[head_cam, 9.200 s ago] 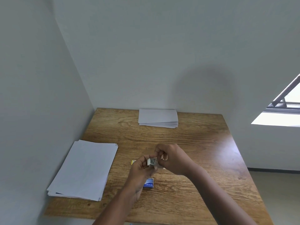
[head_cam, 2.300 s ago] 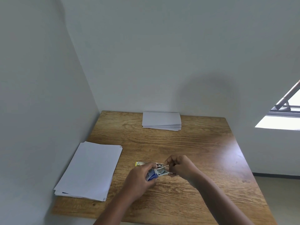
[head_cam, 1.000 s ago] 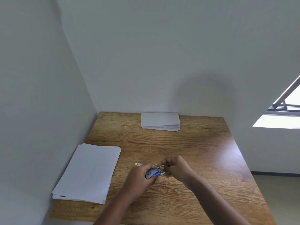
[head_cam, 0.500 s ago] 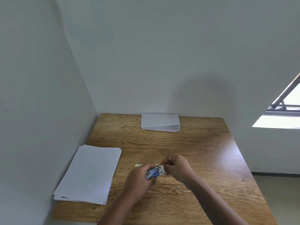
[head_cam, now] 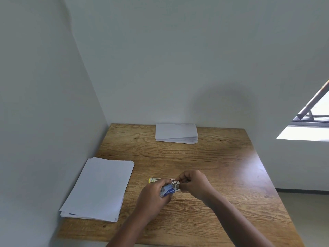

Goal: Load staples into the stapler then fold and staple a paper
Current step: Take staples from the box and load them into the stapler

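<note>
My left hand [head_cam: 153, 195] is closed around a small blue staple box [head_cam: 167, 190] with white print, held just above the table. My right hand [head_cam: 194, 184] meets it from the right. Its fingertips pinch a small white and metal piece [head_cam: 175, 184] at the box's open end; I cannot tell whether this is a tray or staples. Behind my left hand a thin object with a yellow tip [head_cam: 152, 180] lies on the table, mostly hidden. A stack of flat white paper [head_cam: 99, 188] lies at the left.
The wooden table [head_cam: 222, 166] stands in a corner, with walls along its left and far edges. A small pile of folded white sheets [head_cam: 176, 132] sits at the far edge. A window [head_cam: 313, 118] is at the right, floor below it.
Earlier the blue box lay on the table while both hands held a small metal piece. Now my left hand holds the box. Over the last second both hands stayed almost still.
</note>
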